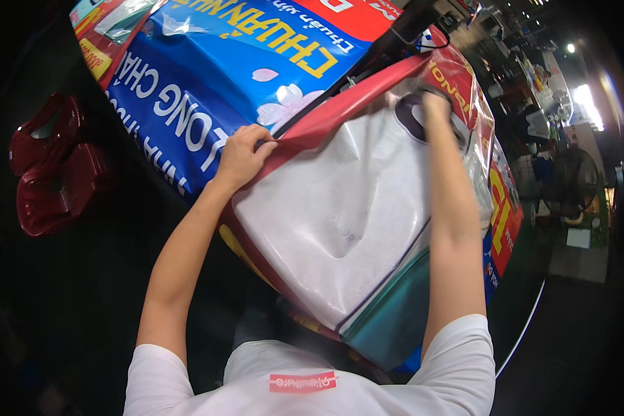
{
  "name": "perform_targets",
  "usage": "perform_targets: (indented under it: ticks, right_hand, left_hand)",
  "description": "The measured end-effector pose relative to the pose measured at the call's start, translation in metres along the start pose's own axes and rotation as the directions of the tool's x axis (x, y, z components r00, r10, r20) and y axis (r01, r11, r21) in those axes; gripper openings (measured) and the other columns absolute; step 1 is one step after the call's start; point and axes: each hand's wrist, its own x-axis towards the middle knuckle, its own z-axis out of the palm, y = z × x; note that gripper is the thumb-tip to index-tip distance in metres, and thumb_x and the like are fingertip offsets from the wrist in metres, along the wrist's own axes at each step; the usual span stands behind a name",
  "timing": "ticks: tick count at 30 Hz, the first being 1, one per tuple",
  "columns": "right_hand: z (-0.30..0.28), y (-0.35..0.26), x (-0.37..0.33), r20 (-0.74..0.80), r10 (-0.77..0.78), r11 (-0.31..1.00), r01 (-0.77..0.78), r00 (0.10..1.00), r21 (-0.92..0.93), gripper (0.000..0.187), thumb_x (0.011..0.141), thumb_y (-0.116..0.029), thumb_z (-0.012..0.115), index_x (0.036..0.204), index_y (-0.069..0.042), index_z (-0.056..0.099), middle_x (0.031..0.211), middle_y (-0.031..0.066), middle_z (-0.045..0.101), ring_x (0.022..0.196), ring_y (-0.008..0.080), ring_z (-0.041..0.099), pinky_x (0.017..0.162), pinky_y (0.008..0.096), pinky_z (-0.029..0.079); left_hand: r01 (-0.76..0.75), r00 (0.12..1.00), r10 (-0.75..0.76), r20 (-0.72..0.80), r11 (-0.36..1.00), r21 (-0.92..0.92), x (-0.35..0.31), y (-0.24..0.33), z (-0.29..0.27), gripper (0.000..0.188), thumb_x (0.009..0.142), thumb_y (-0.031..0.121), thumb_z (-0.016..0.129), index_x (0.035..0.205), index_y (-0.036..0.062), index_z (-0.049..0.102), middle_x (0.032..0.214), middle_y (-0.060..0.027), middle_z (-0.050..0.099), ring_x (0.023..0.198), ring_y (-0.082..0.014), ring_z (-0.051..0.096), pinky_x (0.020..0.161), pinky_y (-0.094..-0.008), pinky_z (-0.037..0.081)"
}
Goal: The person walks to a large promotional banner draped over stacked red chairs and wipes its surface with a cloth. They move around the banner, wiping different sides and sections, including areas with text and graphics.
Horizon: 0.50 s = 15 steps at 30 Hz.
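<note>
A large glossy vinyl banner (340, 187) spreads before me, mostly white here, with a folded red border and creases across its middle. My left hand (244, 154) pinches the red border near its left corner. My right hand (435, 102) reaches to the far right part of the banner, beside a dark purple printed shape (412, 119); motion blur hides its fingers. Beyond the red border lies a blue printed banner (208, 62) with yellow and white lettering and pink flowers. A dark strip (347, 80) runs along the line between the two.
Dark red plastic chairs (55, 166) stand at the left. A teal banner section (395, 312) lies near my front right. Farther right are a standing fan (572, 180) and a cluttered work area with bright lights.
</note>
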Motion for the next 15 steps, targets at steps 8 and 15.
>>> perform_targets:
  ticks: [8, 15]
  right_hand:
    - [-0.046, -0.087, -0.304, 0.800, -0.597, 0.491, 0.816, 0.058, 0.307, 0.043, 0.086, -0.011, 0.046, 0.128, -0.016, 0.057, 0.125, 0.0165, 0.057, 0.118, 0.0278, 0.053, 0.105, 0.0484, 0.035]
    - [-0.082, -0.071, -0.166, 0.707, -0.696, 0.718, -0.168, -0.127, 0.676, 0.058, 0.071, -0.001, 0.047, 0.129, -0.002, 0.057, 0.130, 0.0106, 0.057, 0.126, 0.0185, 0.047, 0.111, 0.0307, 0.030]
  left_hand:
    - [0.323, 0.943, -0.243, 0.229, 0.837, -0.441, 0.019, -0.010, -0.004, 0.019, 0.090, 0.012, 0.049, 0.094, 0.0009, 0.064, 0.107, -0.0077, 0.066, 0.101, -0.0174, 0.059, 0.091, -0.0293, 0.044]
    - [0.093, 0.976, -0.014, 0.216, 0.928, -0.361, 0.085, 0.026, 0.046, 0.037, 0.091, 0.031, 0.059, 0.111, 0.0007, 0.064, 0.101, -0.0173, 0.069, 0.095, -0.0270, 0.065, 0.084, -0.0342, 0.048]
